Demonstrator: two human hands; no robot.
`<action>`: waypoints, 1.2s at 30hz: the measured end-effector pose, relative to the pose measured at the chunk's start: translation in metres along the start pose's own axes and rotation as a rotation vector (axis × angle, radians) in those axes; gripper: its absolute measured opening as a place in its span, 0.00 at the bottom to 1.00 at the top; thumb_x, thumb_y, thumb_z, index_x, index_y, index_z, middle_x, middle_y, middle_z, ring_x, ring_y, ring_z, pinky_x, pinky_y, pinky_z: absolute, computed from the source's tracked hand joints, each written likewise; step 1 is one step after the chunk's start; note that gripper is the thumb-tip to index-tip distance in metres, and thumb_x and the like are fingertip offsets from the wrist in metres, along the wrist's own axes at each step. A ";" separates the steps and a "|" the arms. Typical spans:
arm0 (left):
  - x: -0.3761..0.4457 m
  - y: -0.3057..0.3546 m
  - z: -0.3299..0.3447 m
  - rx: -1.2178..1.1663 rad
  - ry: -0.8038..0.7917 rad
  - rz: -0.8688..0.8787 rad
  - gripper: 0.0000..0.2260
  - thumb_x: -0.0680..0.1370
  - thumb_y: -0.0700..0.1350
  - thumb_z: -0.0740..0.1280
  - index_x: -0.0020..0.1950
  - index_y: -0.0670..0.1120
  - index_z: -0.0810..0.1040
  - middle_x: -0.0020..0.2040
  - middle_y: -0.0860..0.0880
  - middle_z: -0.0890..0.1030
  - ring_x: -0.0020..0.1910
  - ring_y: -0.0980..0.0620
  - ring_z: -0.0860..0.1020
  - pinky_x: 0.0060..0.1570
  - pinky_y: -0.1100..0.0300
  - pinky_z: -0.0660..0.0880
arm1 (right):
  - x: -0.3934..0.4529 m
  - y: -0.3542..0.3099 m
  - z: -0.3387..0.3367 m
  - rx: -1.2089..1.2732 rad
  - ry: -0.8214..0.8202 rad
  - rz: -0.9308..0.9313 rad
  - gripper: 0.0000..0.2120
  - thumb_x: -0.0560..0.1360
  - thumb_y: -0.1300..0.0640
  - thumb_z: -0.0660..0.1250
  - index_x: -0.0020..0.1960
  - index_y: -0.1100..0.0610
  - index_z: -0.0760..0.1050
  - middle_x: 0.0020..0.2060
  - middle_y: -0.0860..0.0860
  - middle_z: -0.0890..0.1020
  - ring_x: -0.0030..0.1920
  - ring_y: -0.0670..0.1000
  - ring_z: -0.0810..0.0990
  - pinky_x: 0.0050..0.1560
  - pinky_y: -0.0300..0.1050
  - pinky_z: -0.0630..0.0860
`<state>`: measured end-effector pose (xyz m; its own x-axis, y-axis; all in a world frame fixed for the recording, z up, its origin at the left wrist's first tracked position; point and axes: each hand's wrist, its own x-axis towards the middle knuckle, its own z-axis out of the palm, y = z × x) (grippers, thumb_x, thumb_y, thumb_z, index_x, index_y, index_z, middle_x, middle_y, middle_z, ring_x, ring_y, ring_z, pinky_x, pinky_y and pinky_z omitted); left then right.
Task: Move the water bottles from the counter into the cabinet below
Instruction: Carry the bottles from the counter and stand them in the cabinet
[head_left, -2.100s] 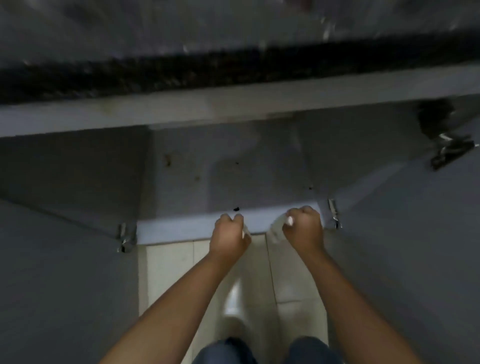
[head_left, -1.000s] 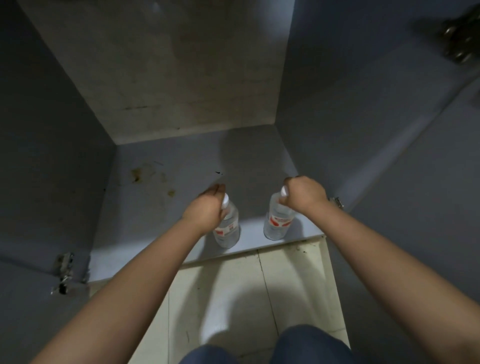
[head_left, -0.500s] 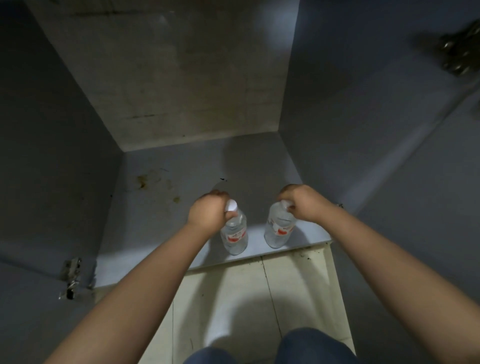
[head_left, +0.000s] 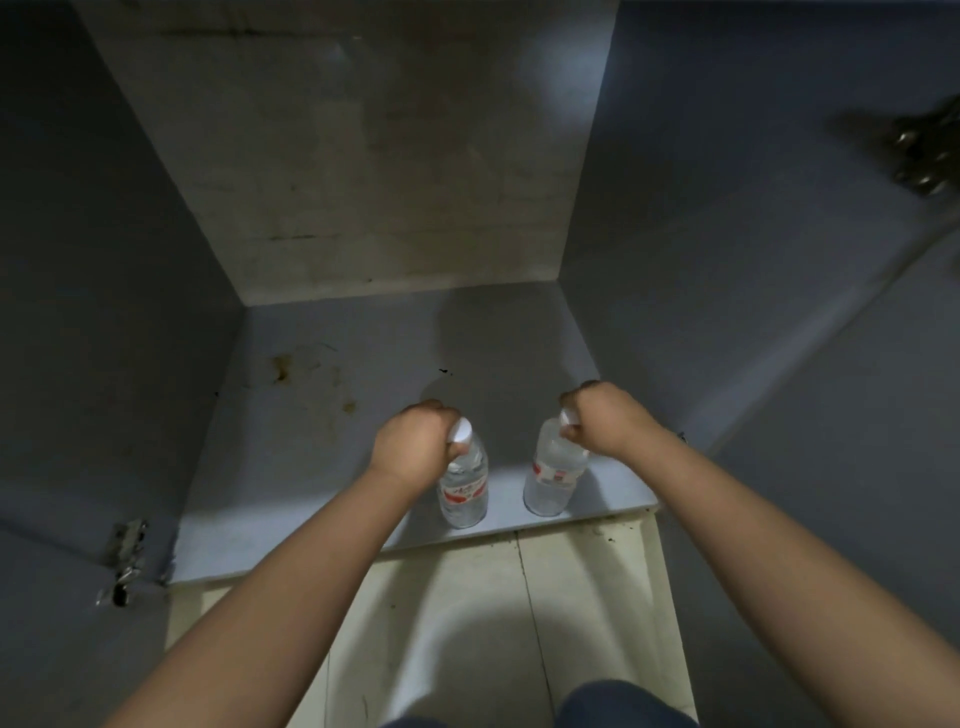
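Two clear water bottles with white caps and red-and-white labels stand upright on the grey cabinet floor (head_left: 322, 467), near its front edge. My left hand (head_left: 415, 441) is closed around the neck of the left bottle (head_left: 464, 486). My right hand (head_left: 602, 421) grips the top of the right bottle (head_left: 553, 475). The bottles stand about a hand's width apart, right of the floor's middle.
The cabinet is open, with a stained back panel (head_left: 363, 156), grey side walls and both doors swung outward. Hinges show at lower left (head_left: 124, 561) and upper right (head_left: 924, 150). Brown stains (head_left: 283, 366) mark the floor. Pale floor tiles (head_left: 467, 623) lie below the cabinet edge.
The view dropped from the counter edge into the cabinet. Both hands brought the bottles down onto the cabinet floor; over the last half second they hardly moved.
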<state>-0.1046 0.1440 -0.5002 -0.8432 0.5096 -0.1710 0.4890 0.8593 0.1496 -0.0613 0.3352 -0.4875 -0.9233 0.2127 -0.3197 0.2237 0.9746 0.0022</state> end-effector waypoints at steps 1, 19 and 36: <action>-0.002 0.000 0.001 0.020 0.007 0.008 0.14 0.78 0.50 0.63 0.61 0.45 0.75 0.59 0.44 0.77 0.59 0.43 0.76 0.53 0.53 0.74 | 0.001 0.001 -0.002 -0.015 -0.016 -0.054 0.15 0.77 0.56 0.62 0.61 0.61 0.75 0.60 0.60 0.78 0.61 0.60 0.77 0.57 0.47 0.74; 0.007 0.011 0.024 -0.118 -0.068 0.139 0.23 0.83 0.41 0.49 0.77 0.38 0.46 0.79 0.41 0.45 0.79 0.47 0.45 0.76 0.60 0.43 | -0.001 -0.007 0.005 -0.004 0.006 0.086 0.14 0.77 0.60 0.63 0.61 0.64 0.75 0.60 0.62 0.79 0.61 0.61 0.77 0.58 0.48 0.76; 0.014 0.005 0.031 -0.082 -0.064 0.162 0.25 0.82 0.38 0.52 0.76 0.38 0.47 0.79 0.40 0.45 0.79 0.46 0.44 0.77 0.60 0.42 | 0.061 0.070 -0.014 0.020 0.129 0.178 0.18 0.76 0.67 0.60 0.65 0.67 0.72 0.65 0.65 0.74 0.65 0.63 0.74 0.64 0.51 0.72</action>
<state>-0.1074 0.1567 -0.5321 -0.7375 0.6452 -0.1993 0.5956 0.7606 0.2585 -0.1065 0.4174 -0.4938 -0.9009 0.3893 -0.1921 0.3913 0.9198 0.0289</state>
